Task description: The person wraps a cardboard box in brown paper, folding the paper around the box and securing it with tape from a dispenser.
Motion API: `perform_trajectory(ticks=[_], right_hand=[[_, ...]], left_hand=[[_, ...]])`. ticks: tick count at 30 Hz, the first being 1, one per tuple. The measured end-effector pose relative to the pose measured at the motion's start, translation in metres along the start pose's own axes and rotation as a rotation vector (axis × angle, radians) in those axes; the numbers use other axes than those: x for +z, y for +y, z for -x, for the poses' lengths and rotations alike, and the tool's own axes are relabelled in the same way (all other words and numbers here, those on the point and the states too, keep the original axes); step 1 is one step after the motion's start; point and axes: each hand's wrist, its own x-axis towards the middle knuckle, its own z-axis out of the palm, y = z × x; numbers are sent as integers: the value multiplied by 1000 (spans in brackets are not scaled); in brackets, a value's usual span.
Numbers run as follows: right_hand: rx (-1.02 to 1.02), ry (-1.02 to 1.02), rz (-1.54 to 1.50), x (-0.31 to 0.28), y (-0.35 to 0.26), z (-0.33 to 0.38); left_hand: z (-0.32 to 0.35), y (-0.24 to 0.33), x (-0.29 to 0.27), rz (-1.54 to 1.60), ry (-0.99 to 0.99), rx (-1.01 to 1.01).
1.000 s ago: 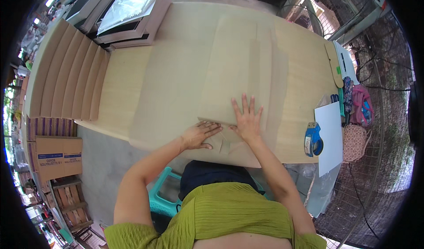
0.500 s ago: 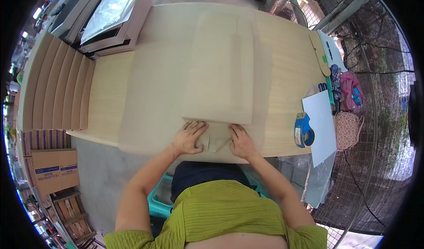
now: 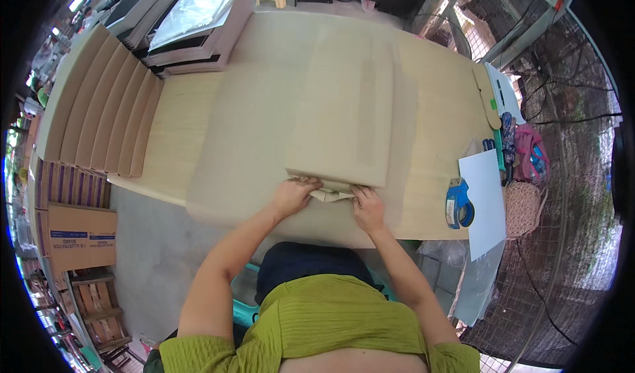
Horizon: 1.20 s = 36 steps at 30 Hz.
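A flat rectangular parcel wrapped in brown paper [image 3: 340, 121] lies on the table before me. At its near end a loose paper flap [image 3: 333, 195] stands partly raised and creased, between my two hands. My left hand [image 3: 296, 196] is closed on the flap's left side, fingertips against the parcel's near edge. On the right side of the flap, my right hand [image 3: 368, 207] pinches the paper near the parcel's corner. Some fingertips are hidden by the folded paper. Under the parcel a large sheet of brown paper [image 3: 248, 115] is spread out.
Right of the parcel stand a blue tape dispenser [image 3: 458, 203] and a white sheet [image 3: 483, 201]. A pink bag [image 3: 529, 151] lies beyond. Several brown wrapped parcels [image 3: 109, 101] stand at the left edge, near a stack of boards under clear plastic [image 3: 198, 9]. The table [image 3: 433, 95] is light wood.
Both hands have gone from resting flat by the parcel's near end to gripping the flap, now lifted and folded up toward the parcel. The whole view has shifted slightly.
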Motion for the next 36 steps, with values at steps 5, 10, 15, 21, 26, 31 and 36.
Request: perform_trajectory(ticks=[5, 10, 15, 21, 26, 31, 36], right_hand=[[108, -78, 73, -10, -13, -7], [-32, 221, 194, -24, -42, -14], [-190, 151, -47, -10, -16, -39], [68, 154, -329, 11, -4, -44], [163, 111, -391, 1, -27, -45], [201, 141, -380, -3, -27, -46], [224, 149, -436, -4, -30, -47]], left_hand=[[-22, 0, -24, -32, -180, -102], [-29, 0, -34, -23, -210, -121], [-29, -1, -38, 0, -230, -173], [33, -1, -18, 65, 642, -160], [-1, -35, -48, -309, 214, 144], [-20, -47, -36, -189, 140, 229], [-37, -47, -86, 352, 178, -114]])
